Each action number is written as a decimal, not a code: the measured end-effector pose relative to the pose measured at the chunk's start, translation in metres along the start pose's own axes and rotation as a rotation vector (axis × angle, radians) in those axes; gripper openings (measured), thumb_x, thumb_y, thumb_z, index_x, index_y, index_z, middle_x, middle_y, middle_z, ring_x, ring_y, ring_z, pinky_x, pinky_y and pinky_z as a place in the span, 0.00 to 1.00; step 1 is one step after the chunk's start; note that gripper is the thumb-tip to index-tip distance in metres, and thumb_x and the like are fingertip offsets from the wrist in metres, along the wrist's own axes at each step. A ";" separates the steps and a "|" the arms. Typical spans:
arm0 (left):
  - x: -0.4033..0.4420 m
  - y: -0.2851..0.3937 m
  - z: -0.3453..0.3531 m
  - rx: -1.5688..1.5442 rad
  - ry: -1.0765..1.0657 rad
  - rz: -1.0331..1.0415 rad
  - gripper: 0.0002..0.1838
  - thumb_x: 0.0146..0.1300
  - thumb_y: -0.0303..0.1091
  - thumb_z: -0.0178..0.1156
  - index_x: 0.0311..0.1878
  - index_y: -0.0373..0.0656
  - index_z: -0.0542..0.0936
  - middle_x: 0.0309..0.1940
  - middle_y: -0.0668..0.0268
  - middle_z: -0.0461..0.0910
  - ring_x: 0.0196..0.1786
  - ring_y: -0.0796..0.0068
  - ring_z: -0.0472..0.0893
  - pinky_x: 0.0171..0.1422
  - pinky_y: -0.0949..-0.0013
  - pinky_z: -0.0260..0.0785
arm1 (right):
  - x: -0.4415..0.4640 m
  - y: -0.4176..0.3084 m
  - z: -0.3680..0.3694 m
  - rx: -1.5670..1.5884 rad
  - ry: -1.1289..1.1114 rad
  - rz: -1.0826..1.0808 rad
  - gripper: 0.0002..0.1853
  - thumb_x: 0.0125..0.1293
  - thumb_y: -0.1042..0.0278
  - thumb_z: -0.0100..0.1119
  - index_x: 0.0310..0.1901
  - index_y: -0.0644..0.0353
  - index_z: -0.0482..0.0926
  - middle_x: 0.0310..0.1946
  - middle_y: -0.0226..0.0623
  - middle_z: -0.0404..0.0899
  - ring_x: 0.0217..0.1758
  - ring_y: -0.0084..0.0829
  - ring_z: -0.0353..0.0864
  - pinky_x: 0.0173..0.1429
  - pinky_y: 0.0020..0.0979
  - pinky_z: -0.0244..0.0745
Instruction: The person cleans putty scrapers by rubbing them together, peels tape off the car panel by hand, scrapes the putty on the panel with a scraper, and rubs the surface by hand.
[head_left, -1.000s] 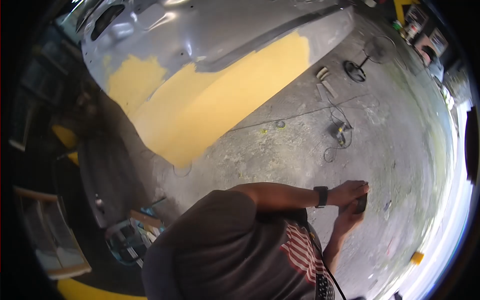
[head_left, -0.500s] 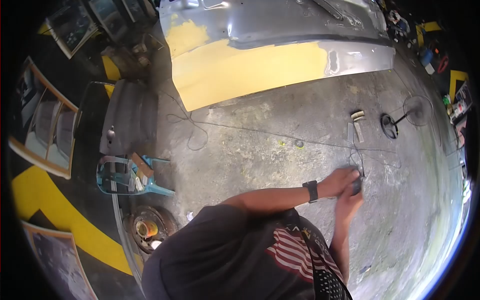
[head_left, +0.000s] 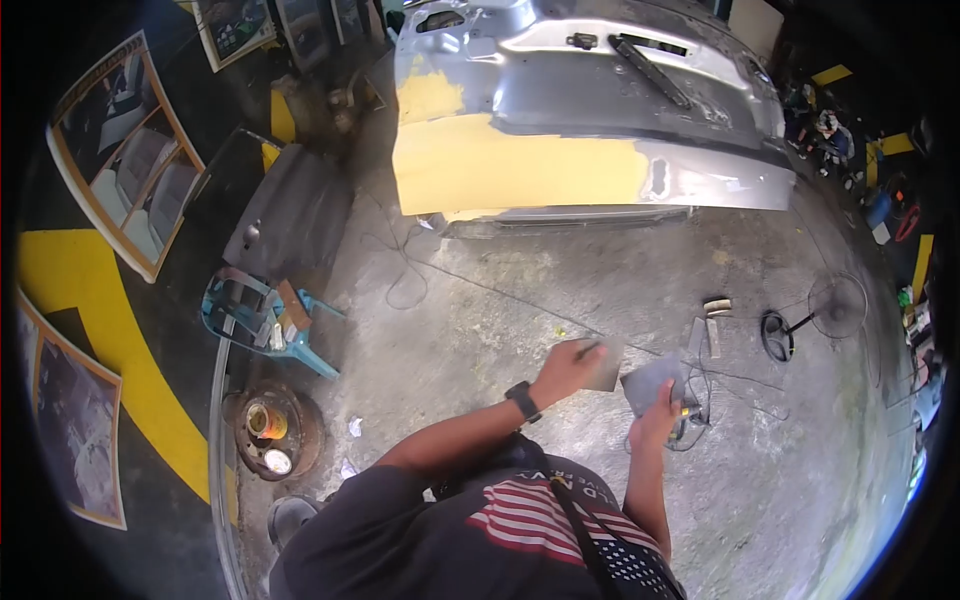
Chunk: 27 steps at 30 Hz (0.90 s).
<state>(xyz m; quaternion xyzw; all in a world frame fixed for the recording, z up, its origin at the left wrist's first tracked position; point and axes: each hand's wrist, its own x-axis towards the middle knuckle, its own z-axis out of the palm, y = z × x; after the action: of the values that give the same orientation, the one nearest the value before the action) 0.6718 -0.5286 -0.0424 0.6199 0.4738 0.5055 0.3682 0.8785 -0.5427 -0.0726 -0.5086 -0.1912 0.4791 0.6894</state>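
My left hand (head_left: 568, 372), with a black watch on its wrist, grips a thin grey-brown sheet (head_left: 604, 372) blurred by motion. Close by on the right, my right hand (head_left: 655, 415) pinches a flat, squarish dark grey sheet (head_left: 645, 385) by its near edge. The two sheets are apart, held above the concrete floor. They look like sandpaper, but their surface is not clear enough to be sure. Beyond my hands stands a bare-metal vehicle body panel (head_left: 640, 100) with a broad band of yellow filler (head_left: 520, 165) along its lower part.
Loose blocks (head_left: 714, 338) and a thin cable (head_left: 500, 290) lie on the floor. A steering wheel on a shaft (head_left: 776, 336) is at right. To the left are a blue plastic stool (head_left: 310, 355) with items on it, a dark panel (head_left: 295, 215) and a rusty wheel (head_left: 310, 420) bearing a can.
My hands were together around a small dark item; now they are apart, each with a flat sheet. The view has shifted, and more of the body panel shows.
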 end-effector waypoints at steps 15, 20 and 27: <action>-0.034 0.109 0.007 -0.912 0.056 -0.450 0.14 0.71 0.34 0.62 0.53 0.34 0.80 0.42 0.63 0.85 0.40 0.73 0.86 0.40 0.66 0.80 | -0.101 -0.074 0.057 -0.032 -0.362 -0.392 0.14 0.73 0.75 0.55 0.57 0.67 0.75 0.51 0.36 0.80 0.54 0.29 0.79 0.55 0.30 0.75; -0.026 0.109 0.009 -0.830 0.009 -0.422 0.14 0.69 0.34 0.64 0.48 0.31 0.80 0.37 0.62 0.85 0.33 0.73 0.85 0.30 0.69 0.78 | -0.106 -0.090 0.047 -0.452 -0.355 -0.493 0.17 0.73 0.68 0.55 0.56 0.73 0.74 0.33 0.40 0.83 0.35 0.27 0.82 0.38 0.32 0.76; -0.016 0.096 0.008 -0.746 -0.070 -0.443 0.12 0.67 0.34 0.66 0.41 0.31 0.84 0.31 0.65 0.85 0.30 0.76 0.83 0.28 0.72 0.74 | -0.089 -0.101 0.027 -0.896 -0.425 -0.533 0.14 0.71 0.67 0.58 0.38 0.74 0.80 0.23 0.48 0.83 0.28 0.35 0.87 0.31 0.41 0.75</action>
<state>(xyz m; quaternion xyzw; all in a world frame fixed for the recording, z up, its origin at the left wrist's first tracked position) 0.6992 -0.5709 0.0409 0.3443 0.3677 0.5296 0.6825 0.8640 -0.6072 0.0472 -0.5782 -0.6325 0.2520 0.4496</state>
